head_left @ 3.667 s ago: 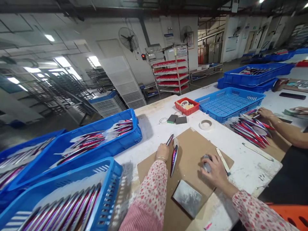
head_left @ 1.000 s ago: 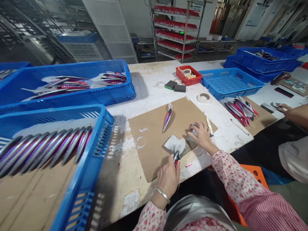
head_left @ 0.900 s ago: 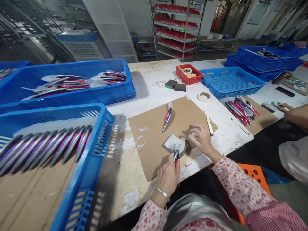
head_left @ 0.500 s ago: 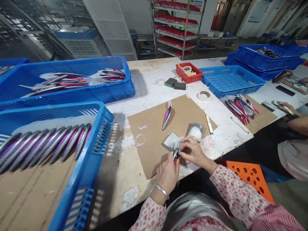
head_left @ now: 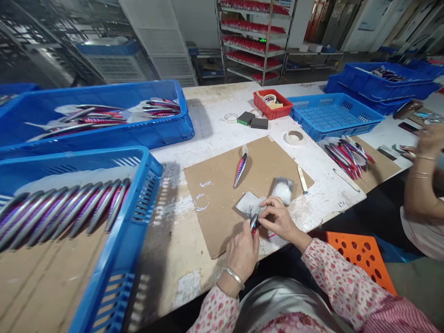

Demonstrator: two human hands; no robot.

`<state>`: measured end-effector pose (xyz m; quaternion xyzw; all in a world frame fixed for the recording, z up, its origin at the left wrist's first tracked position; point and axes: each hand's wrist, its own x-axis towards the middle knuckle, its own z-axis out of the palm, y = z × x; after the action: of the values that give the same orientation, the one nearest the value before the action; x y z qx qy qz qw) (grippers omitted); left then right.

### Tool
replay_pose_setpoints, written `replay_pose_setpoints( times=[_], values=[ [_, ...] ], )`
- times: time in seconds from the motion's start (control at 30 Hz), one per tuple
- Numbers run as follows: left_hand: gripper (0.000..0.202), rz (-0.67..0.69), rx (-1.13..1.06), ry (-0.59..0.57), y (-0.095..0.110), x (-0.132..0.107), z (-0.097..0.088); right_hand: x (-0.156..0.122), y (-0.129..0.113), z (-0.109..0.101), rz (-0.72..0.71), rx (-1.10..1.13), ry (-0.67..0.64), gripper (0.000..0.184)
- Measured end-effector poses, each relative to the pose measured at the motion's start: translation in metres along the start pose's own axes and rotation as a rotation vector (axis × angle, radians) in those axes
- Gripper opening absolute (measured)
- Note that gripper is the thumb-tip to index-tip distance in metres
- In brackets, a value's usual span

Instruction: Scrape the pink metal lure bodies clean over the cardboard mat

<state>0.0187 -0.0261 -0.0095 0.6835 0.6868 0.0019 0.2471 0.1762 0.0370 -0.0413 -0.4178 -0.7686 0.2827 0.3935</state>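
My left hand [head_left: 243,247] is closed around the body of a dark fishing lure [head_left: 254,224], whose pale clear lip points away from me. At the lure's head, the fingers of my right hand [head_left: 277,216] are pinched; whether a small piece sits between them is hidden. Just beyond lies a square grey pad [head_left: 247,203], and a second pad with white fluffy material [head_left: 282,190] lies right of it. Another lure [head_left: 240,171], silver, purple and red, rests on the cardboard sheet [head_left: 215,231]. A cream-handled tool [head_left: 302,180] lies at the sheet's right edge.
Blue baskets with lures stand at left, one near [head_left: 152,171] and one farther [head_left: 183,106]. Right of the cardboard are a tape roll [head_left: 294,137], a red box [head_left: 277,114], a blue basket [head_left: 336,113] and piled lures [head_left: 347,155]. A co-worker's arm [head_left: 425,171] is at far right.
My hands and the lure have hardly moved. At far right, the co-worker's hand has risen from the table.
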Motion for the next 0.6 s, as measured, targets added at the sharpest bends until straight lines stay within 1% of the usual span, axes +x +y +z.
replay_pose_setpoints(
  times=[0.17,0.27,0.3,0.37,0.43,0.47,0.53,0.6],
  values=[
    [0.030,-0.001,0.011,0.001,0.001,0.001,0.001,0.001,-0.002,0.001,0.003,0.012,0.019,0.009],
    [0.030,0.009,0.001,0.013,-0.004,0.001,0.000,0.007,0.005,-0.011,0.044,0.008,0.116,0.008],
    [0.031,0.012,-0.002,0.021,-0.006,0.001,-0.002,0.011,0.011,-0.020,0.091,-0.009,0.173,0.009],
    [0.035,-0.012,0.024,0.046,-0.012,0.002,-0.006,0.019,0.027,-0.044,0.236,-0.099,0.297,0.015],
    [0.038,-0.049,0.083,0.076,-0.017,0.005,-0.010,0.026,0.046,-0.071,0.403,-0.269,0.367,0.019],
    [0.039,-0.059,0.115,0.085,-0.019,0.007,-0.011,0.029,0.056,-0.084,0.470,-0.358,0.370,0.018],
    [0.038,-0.052,0.164,0.086,-0.019,0.010,-0.010,0.033,0.073,-0.104,0.552,-0.484,0.335,0.015],
    [0.038,-0.044,0.197,0.081,-0.019,0.014,-0.007,0.035,0.085,-0.114,0.591,-0.506,0.303,0.015]
  ],
)
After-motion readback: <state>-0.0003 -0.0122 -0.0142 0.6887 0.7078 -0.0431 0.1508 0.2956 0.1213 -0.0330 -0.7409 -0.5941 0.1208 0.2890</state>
